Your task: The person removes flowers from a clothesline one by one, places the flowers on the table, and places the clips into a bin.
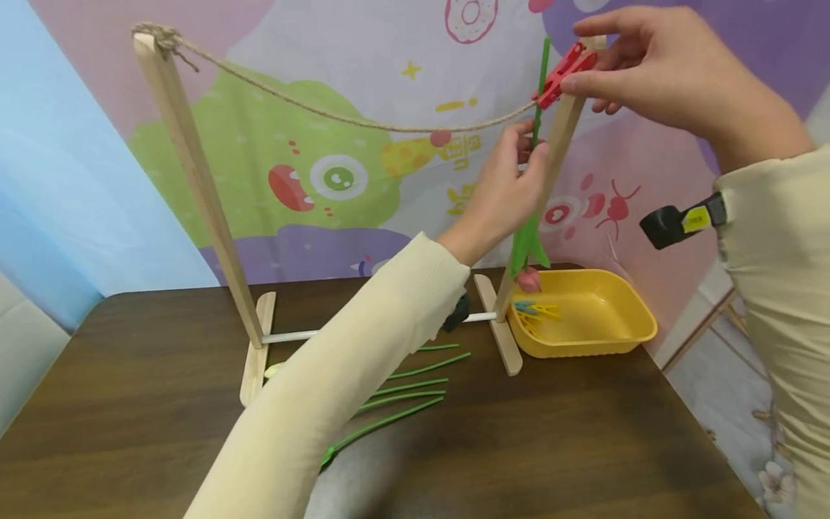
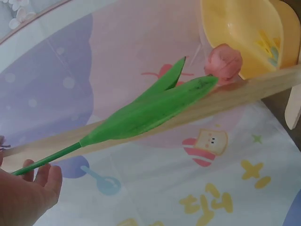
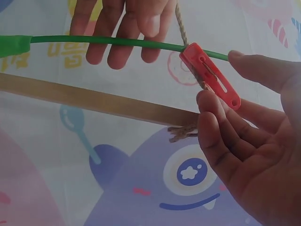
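A pink artificial tulip [image 2: 224, 63] hangs head down, its green stem [image 3: 117, 41] crossing the rope [image 1: 395, 129] near the right post. A red clothespin [image 3: 209, 74] clamps stem and rope together. In the right wrist view, the fairly straight fingers of my left hand [image 1: 502, 184] lie behind the stem, the thumb apart from it. Around the clothespin's handle end, my right hand [image 1: 674, 72] has its thumb and fingers spread, without a pinch on it; whether a fingertip still touches cannot be told.
Wooden posts [image 1: 197, 180] carry the sagging rope. A yellow basin [image 1: 603, 342] with several yellow and blue clothespins [image 1: 534, 310] stands by the right post's foot. Several green stems [image 1: 402, 407] lie on the brown table [image 1: 551, 432], partly hidden by my left sleeve.
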Demonstrator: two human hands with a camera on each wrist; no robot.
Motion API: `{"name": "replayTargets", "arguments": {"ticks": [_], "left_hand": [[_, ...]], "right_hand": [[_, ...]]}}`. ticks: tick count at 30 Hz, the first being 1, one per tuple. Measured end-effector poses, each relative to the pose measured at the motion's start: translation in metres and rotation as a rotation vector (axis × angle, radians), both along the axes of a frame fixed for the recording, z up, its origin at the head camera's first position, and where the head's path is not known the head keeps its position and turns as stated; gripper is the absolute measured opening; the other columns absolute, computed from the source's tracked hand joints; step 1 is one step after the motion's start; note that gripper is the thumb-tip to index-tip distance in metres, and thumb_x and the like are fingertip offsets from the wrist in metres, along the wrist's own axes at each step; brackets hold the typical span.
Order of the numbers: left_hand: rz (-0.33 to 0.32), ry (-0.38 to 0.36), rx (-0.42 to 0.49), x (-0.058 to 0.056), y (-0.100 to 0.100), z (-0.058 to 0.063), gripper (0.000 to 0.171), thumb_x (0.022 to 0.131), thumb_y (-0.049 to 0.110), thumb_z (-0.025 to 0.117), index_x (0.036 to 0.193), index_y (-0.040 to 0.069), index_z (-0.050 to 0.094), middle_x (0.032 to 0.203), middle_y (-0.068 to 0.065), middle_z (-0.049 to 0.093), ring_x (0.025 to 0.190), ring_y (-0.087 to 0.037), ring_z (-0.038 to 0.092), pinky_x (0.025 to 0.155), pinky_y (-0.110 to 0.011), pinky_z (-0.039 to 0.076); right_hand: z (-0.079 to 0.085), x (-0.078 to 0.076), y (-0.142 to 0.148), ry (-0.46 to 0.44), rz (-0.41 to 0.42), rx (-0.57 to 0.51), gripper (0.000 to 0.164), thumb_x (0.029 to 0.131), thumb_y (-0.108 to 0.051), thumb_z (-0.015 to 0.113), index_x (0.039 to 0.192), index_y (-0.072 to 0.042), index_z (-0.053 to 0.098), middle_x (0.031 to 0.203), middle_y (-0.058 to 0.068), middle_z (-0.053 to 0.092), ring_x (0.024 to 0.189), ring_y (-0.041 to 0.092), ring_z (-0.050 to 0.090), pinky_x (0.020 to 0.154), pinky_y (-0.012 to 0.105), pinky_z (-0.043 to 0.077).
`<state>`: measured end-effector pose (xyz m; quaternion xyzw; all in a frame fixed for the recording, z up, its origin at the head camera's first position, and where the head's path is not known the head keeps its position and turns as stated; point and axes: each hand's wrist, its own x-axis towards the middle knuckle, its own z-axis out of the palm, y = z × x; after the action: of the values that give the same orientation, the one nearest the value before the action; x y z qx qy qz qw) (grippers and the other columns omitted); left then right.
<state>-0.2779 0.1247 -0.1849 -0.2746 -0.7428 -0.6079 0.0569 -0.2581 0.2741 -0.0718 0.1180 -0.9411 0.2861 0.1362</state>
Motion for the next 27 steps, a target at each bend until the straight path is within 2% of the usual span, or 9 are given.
{"name": "replayTargets", "arguments": {"ticks": [3, 7, 11, 15, 19, 22, 27], "left_hand": [[0.013, -0.004, 0.030, -0.001, 0.001, 0.002, 0.038, 0.101, 0.020, 0.038, 0.136, 0.006, 0.035, 0.117, -0.006, 0.055, 0.099, -0.010, 0.052, 0.082, -0.013, 0.042], [0.043, 0.027, 0.039, -0.001, 0.002, 0.004, 0.031, 0.101, 0.015, 0.036, 0.129, 0.003, 0.044, 0.107, -0.008, 0.056, 0.087, -0.010, 0.050, 0.072, -0.012, 0.041], [0.037, 0.046, 0.050, -0.001, 0.001, 0.005, 0.027, 0.102, 0.012, 0.034, 0.120, 0.001, 0.050, 0.099, -0.008, 0.054, 0.079, -0.011, 0.048, 0.068, -0.013, 0.040], [0.012, 0.028, 0.073, 0.000, 0.002, 0.006, 0.026, 0.102, 0.011, 0.032, 0.116, 0.000, 0.050, 0.097, -0.008, 0.052, 0.081, -0.012, 0.049, 0.071, -0.013, 0.040], [-0.004, -0.017, 0.095, 0.001, 0.003, 0.008, 0.026, 0.102, 0.012, 0.030, 0.116, 0.001, 0.049, 0.098, -0.007, 0.052, 0.086, -0.012, 0.052, 0.075, -0.012, 0.041], [-0.014, -0.044, 0.111, 0.002, 0.004, 0.010, 0.026, 0.102, 0.012, 0.028, 0.116, 0.001, 0.048, 0.095, -0.006, 0.050, 0.085, -0.012, 0.052, 0.074, -0.012, 0.041], [-0.015, -0.050, 0.127, 0.003, 0.003, 0.012, 0.026, 0.103, 0.013, 0.028, 0.115, 0.002, 0.048, 0.090, -0.004, 0.045, 0.075, -0.010, 0.044, 0.066, -0.013, 0.037]], "right_hand": [[0.000, -0.001, -0.001, -0.013, 0.001, 0.022, 0.060, 0.087, -0.032, 0.064, 0.141, -0.016, 0.042, 0.083, -0.021, 0.057, 0.062, -0.002, 0.057, 0.060, 0.007, 0.043], [-0.001, -0.003, -0.001, -0.017, 0.030, -0.027, 0.054, 0.090, -0.027, 0.062, 0.138, -0.011, 0.045, 0.083, -0.018, 0.059, 0.062, 0.000, 0.058, 0.059, 0.007, 0.045], [0.000, -0.006, 0.003, -0.035, 0.100, -0.192, 0.039, 0.088, -0.021, 0.063, 0.124, -0.007, 0.055, 0.079, -0.012, 0.066, 0.060, 0.005, 0.060, 0.056, 0.011, 0.048], [0.000, -0.010, 0.010, -0.099, 0.188, -0.383, 0.025, 0.087, -0.017, 0.065, 0.109, -0.008, 0.058, 0.079, -0.004, 0.070, 0.058, 0.010, 0.062, 0.056, 0.016, 0.050], [-0.001, -0.012, 0.015, -0.160, 0.254, -0.507, 0.022, 0.087, -0.011, 0.064, 0.109, -0.006, 0.060, 0.083, 0.001, 0.071, 0.062, 0.014, 0.064, 0.059, 0.017, 0.051], [0.000, -0.012, 0.018, -0.165, 0.260, -0.542, 0.021, 0.086, -0.008, 0.064, 0.107, -0.006, 0.063, 0.084, 0.001, 0.071, 0.063, 0.014, 0.065, 0.059, 0.018, 0.052], [0.000, -0.010, 0.017, -0.136, 0.210, -0.494, 0.019, 0.084, -0.012, 0.067, 0.102, -0.008, 0.066, 0.080, 0.000, 0.070, 0.063, 0.012, 0.064, 0.059, 0.015, 0.051]]}}
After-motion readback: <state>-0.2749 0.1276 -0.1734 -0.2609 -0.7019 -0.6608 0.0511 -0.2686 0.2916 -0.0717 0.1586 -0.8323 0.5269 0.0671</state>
